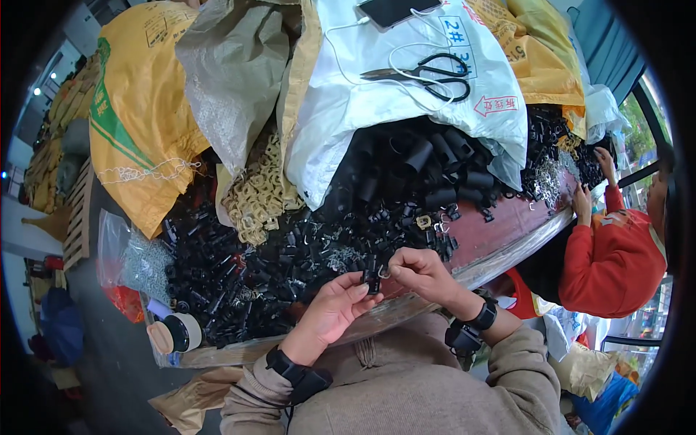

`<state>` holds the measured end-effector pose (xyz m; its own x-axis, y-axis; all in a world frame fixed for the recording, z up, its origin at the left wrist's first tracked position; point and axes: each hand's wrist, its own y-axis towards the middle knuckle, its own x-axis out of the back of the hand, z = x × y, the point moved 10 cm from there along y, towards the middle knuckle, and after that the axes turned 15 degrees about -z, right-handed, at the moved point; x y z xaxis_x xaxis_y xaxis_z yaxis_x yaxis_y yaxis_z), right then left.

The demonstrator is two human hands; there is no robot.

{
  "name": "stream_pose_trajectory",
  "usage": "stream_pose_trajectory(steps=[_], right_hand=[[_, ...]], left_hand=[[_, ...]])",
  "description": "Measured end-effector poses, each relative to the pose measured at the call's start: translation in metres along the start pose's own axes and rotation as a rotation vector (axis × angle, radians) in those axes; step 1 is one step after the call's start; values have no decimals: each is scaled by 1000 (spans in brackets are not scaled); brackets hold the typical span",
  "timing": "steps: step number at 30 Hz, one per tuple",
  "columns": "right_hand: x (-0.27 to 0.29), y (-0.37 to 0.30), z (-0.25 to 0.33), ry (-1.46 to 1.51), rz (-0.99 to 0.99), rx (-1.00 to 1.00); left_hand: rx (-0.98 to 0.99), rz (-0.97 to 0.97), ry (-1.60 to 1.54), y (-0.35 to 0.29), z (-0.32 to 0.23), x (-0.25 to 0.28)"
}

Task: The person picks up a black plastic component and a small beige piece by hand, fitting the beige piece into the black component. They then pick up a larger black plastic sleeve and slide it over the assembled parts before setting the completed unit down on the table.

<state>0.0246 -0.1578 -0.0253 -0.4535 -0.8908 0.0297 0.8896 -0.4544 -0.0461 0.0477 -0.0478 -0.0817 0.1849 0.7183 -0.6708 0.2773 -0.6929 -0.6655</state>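
Note:
My left hand (333,310) is closed on a small black plastic part (373,281), held upright between thumb and fingers at the table's near edge. Beside it my right hand (423,275) is pinched, its fingertips on a small shiny bent metal piece (383,272) that touches or nearly touches the black part. Beyond my hands spreads a heap of small black plastic parts (239,283), with a patch of small metal hooks (339,259) in it. Beige plastic pieces (255,199) pour out of an open sack. Larger black tubular parts (417,156) spill from a white sack (406,109).
Scissors (428,76) and a phone (397,10) with a white cable lie on the white sack. A yellow sack (145,94) stands at left. Near the left corner are a round container (181,332) and a bag of metal bits (145,268). A co-worker in red (612,264) works at right.

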Motion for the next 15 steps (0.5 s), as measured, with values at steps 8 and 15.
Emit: stream_pose_trajectory(steps=[8, 15], right_hand=[[-14, -12, 1, 109, 24, -80], [-9, -22, 7, 213, -65, -67]], left_hand=[[32, 50, 27, -5, 6, -3], [-28, 34, 30, -17, 4, -4]])
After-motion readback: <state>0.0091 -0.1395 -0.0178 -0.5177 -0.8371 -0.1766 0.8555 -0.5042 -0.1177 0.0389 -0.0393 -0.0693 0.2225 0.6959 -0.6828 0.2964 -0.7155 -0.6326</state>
